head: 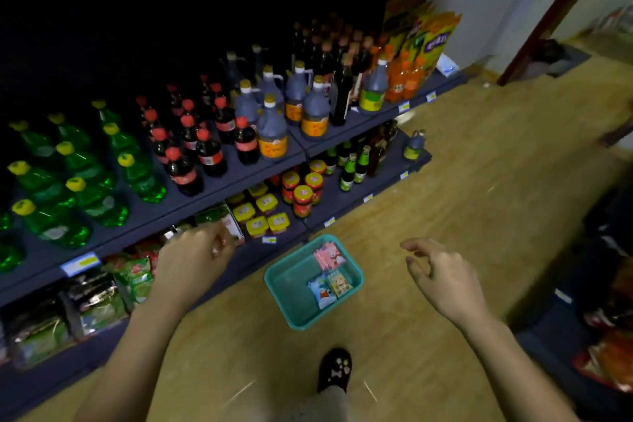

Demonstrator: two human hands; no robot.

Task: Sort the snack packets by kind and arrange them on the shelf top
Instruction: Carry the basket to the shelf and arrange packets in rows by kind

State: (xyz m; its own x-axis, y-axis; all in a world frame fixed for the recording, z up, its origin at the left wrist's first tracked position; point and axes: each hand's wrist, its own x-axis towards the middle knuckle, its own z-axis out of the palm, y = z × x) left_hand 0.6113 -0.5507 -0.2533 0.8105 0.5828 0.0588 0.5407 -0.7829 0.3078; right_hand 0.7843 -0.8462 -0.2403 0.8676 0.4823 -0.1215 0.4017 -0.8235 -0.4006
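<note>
A dark shelf (301, 144) stocked with bottles flanks the wooden floor (462, 164), where a teal basket (289, 298) sits just before it. The left hand (195, 257) is at the lowest tier's edge, its grip impossible to tell. The right hand (445, 271) hovers beside the basket, fingers loosely curled, empty. Snack packets (329, 259) lie inside the basket.
</note>
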